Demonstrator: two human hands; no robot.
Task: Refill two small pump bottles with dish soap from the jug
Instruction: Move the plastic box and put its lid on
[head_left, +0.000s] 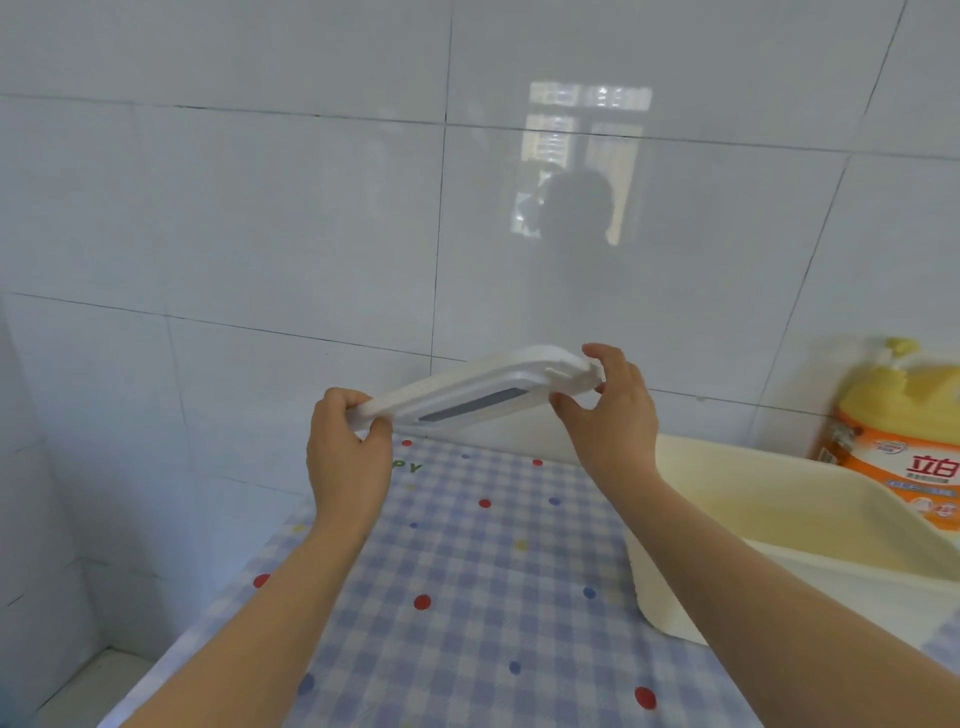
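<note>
A flat white lid (470, 395) with a grey strip on its underside is held tilted above the back of the table. My left hand (347, 457) grips its lower left end. My right hand (608, 410) grips its raised right end. The yellow dish soap jug (898, 431), with an orange label and a yellow cap, stands at the far right against the tiled wall, behind the bin. No pump bottle shows in the view.
A cream plastic bin (675, 603) stands open on the right of the table, its inside hidden. A blue checked cloth with coloured dots (467, 597) covers the table. White tiled walls (260, 208) close the back and left.
</note>
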